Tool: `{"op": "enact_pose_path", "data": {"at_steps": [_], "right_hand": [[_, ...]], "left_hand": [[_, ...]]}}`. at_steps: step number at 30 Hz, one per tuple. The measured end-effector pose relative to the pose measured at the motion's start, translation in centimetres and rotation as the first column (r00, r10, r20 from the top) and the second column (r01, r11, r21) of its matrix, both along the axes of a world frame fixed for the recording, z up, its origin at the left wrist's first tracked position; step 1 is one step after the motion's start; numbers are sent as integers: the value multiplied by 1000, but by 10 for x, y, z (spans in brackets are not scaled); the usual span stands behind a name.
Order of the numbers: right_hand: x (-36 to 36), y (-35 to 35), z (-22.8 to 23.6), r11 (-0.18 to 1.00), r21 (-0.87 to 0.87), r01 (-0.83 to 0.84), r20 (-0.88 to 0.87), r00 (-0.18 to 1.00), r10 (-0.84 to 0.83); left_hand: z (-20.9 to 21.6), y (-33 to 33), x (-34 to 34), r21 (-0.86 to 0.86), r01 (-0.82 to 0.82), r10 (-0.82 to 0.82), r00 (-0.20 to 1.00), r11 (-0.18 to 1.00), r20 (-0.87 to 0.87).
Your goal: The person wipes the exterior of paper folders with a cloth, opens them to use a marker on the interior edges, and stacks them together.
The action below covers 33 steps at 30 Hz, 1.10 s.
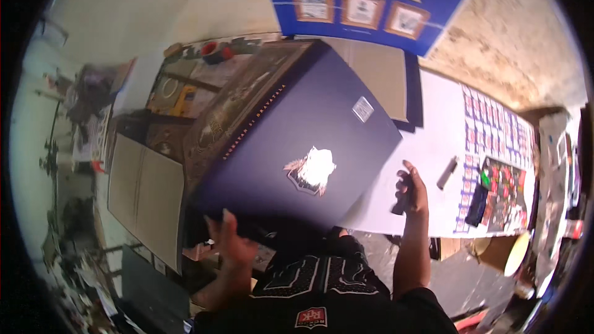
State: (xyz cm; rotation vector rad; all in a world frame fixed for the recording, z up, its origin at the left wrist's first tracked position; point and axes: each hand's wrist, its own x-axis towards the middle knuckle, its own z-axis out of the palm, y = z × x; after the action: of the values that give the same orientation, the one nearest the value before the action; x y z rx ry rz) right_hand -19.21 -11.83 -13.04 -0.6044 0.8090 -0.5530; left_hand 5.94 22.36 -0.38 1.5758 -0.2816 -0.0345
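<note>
A large dark blue box (pixel 346 167) fills the middle of the view, set at a slant. Its broad face bears a shiny silver emblem (pixel 312 170) and a small pale square sticker (pixel 363 109). A patterned side with gold lettering faces left. By the near left edge, my left hand (pixel 234 241) has its thumb and fingers raised and apart; contact with the box is unclear. My right hand (pixel 413 192) hovers off the near right side, over the white tabletop (pixel 385 201), fingers loosely curved and apart, holding nothing.
Open grey-beige board panels (pixel 145 192) stand at left, and another (pixel 377 74) lies behind. A roll of tape (pixel 216 52) sits at the back left. Right are a lighter-like cylinder (pixel 447 173), sticker sheets (pixel 495 120) and a dark printed sheet (pixel 507 192). A blue poster (pixel 377 25) leans against the wall.
</note>
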Motion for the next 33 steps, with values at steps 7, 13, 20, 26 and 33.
{"op": "enact_pose_path", "data": {"at_steps": [7,13,20,26,33], "right_hand": [[-38,66,29,869,-112,-482,-101,876,473],[-71,10,2,952,-132,-277,-396,895,205],[-28,-27,-3,936,-352,19,-275,954,-122],[108,17,-65,137,-778,-613,-560,580,-591],[77,3,-58,180,-573,-799,-685,347,-640]], "left_hand": [[-122,-26,-91,221,266,-188,929,938,-319],[-136,-40,-141,-183,651,-249,10,736,-968],[-112,-62,-110,383,860,-558,510,336,-655],[-140,-104,-31,751,458,-753,653,476,79],[-159,-98,-12,863,336,-855,484,377,186]]}}
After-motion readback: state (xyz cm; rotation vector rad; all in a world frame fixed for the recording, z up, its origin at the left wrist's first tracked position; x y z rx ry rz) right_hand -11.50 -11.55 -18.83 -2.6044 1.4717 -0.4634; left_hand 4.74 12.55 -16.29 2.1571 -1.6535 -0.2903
